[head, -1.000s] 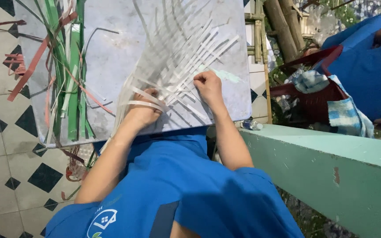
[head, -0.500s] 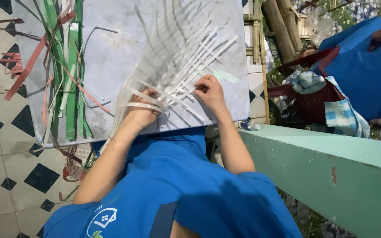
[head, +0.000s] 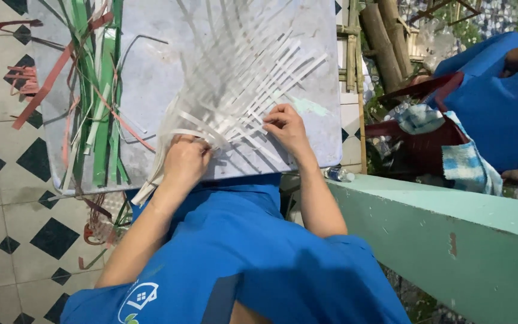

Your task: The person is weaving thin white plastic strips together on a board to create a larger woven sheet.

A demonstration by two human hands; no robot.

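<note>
Left hand: the left hand lies knuckles-up on the near edge of the grey table, fingers curled together and clamped on one white strip that bends in a loop over them.
Right hand: the right hand rests on the same table, to the right of the left hand, fingertips bunched and pinching strips at the near corner of the woven white mat; forearm runs straight back to the blue shirt.
Woven white mat: flat on the table between and beyond both hands, loose ends fanning away toward the far edge.
Change: against the picture half a second ago, the left hand's loop of strip sits lower and nearer the table's near edge; the right hand's grip is at the same spot on the mat.
Materials: strips are thin, flat, glossy and springy; the table top is smooth, scuffed grey.
Green strips: a loose bundle with red strips, on the table's left part, well apart from the hands.
Floor: tiled floor with black diamonds, left of the table.
Wall: pale green ledge, right of the table.
</note>
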